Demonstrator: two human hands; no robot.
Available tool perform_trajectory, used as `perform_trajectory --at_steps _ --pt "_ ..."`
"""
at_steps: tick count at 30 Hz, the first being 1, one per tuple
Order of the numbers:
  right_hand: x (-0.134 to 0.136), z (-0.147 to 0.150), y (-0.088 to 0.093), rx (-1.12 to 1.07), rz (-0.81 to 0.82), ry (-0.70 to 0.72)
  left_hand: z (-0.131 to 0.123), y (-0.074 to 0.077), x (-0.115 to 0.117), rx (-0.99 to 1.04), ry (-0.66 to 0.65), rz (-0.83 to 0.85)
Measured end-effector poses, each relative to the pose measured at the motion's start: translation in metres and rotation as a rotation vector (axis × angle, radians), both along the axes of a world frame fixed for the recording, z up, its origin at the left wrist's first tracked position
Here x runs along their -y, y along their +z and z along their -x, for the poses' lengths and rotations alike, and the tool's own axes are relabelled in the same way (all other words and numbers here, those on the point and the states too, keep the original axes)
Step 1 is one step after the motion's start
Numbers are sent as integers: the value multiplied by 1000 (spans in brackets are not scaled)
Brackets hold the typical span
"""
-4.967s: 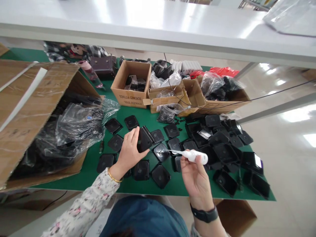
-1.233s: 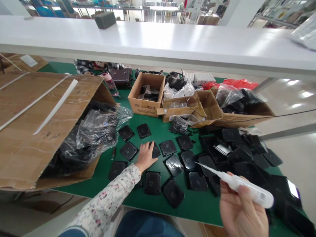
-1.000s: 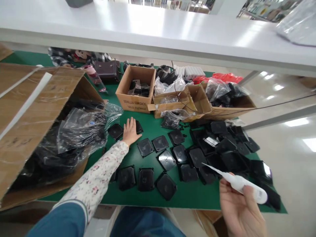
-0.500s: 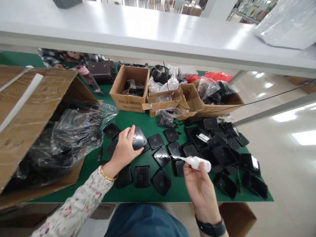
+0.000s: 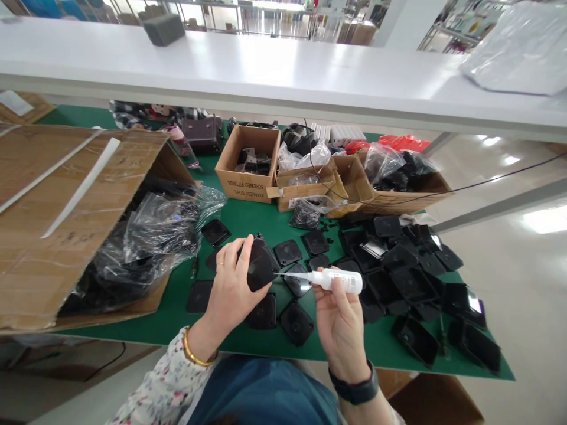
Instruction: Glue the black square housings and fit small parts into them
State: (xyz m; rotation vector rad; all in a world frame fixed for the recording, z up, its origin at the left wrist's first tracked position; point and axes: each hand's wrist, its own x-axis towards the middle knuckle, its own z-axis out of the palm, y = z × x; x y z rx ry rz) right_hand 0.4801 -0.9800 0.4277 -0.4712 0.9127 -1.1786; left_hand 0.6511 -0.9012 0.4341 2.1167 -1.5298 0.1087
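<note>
My left hand [image 5: 234,286] grips a black plastic cover [image 5: 260,264] by its left side, tilted up off the table with its face toward me. In my right hand [image 5: 339,319] lies a small white glue bottle [image 5: 341,280], held on its side. Its thin nozzle [image 5: 290,274] points left, and the tip is at the right edge of the held cover; whether it touches I cannot tell. Below and around the hands, several more black covers [image 5: 296,323] lie on the green table mat [image 5: 248,217]. One shiny cover [image 5: 297,283] sits partly behind the nozzle.
A large cardboard box [image 5: 75,218] with bagged black parts stands at the left. Smaller cartons [image 5: 243,184] line the back. Black housings [image 5: 407,277] are piled at the right, near a screwdriver [image 5: 443,336]. A white shelf [image 5: 266,65] spans above the table.
My left hand has turned the black cover toward me. The glue bottle has moved left, bringing its nozzle tip to the cover's edge. The camera view has shifted a little.
</note>
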Motion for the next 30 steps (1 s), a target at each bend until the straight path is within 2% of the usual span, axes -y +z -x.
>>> perform_trajectory --at_steps 14,18,25,30 --pt "-9 5 5 -145 150 21 6 8 -3 33 -19 41" --pt "-15 6 13 -235 278 23 7 11 -7 29 -22 52" --pt "-23 3 33 -396 573 101 8 14 -12 36 -2 68" --pt "-27 3 45 -551 719 167 9 16 -16 58 13 81"
